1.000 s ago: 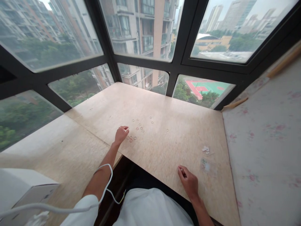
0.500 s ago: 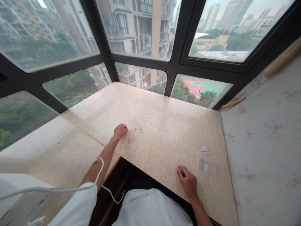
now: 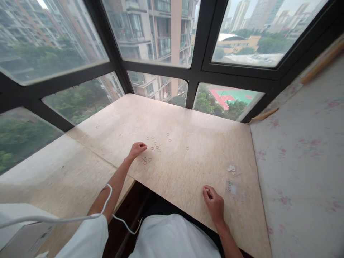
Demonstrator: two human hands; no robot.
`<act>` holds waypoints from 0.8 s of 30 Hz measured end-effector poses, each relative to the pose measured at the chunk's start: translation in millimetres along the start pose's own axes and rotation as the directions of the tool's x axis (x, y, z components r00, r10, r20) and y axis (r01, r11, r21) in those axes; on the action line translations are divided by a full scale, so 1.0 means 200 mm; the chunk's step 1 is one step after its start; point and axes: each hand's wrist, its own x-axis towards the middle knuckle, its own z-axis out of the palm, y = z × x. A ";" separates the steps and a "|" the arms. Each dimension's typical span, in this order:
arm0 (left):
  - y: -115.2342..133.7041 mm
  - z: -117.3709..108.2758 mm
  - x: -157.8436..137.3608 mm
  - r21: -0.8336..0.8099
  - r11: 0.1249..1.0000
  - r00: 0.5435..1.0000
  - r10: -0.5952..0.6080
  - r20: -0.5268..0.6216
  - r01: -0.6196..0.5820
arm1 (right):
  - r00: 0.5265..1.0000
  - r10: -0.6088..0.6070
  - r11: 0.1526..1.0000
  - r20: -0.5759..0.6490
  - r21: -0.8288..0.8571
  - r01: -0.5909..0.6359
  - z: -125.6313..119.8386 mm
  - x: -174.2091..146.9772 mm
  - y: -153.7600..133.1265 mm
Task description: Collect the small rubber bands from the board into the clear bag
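Several thin, small rings point(image 3: 157, 147) lie loosely scattered on the pale, marble-patterned top point(image 3: 204, 139). My left hand point(image 3: 137, 149) is over the left side of this scatter, thumb and fingertips pinched together; whatever is between them is too small to make out. Just below that hand are a few more rings, among them a reddish ring point(image 3: 145, 163). One ring point(image 3: 187, 148) lies apart to the right. Near the front edge, my right hand point(image 3: 214, 202) is curled with thumb against forefinger, and I cannot tell what it holds.
Right of my right hand lies a clear plastic bag point(image 3: 235, 189), with small white pieces point(image 3: 231, 168) just beyond it. A white cable point(image 3: 107, 200) crosses my left forearm. Dark-framed windows bound the far side, and a flowered wall point(image 3: 295, 161) stands on the right.
The view has shifted slightly. My left hand has turned a little, its pinched fingertips now pointing more toward the rings on the right. My right hand stays about where it was.
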 end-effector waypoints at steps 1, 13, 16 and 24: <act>0.03 0.01 -0.01 -0.075 0.997 1.000 0.009 0.005 -0.009 | 1.000 0.008 1.000 -0.002 0.014 -0.008 0.00 0.00 0.00; 0.64 0.31 -0.26 -0.771 0.632 0.935 0.223 0.277 0.078 | 0.996 0.093 0.983 0.008 0.155 -0.094 0.00 0.02 0.01; 0.86 0.42 -0.35 -0.795 0.601 0.893 0.308 0.327 0.084 | 0.996 0.093 0.982 0.006 0.162 -0.092 -0.01 0.02 0.00; 1.40 0.74 -0.60 -0.752 0.653 0.683 0.592 0.428 -0.094 | 0.998 0.056 0.993 0.001 0.109 -0.055 -0.04 0.03 -0.01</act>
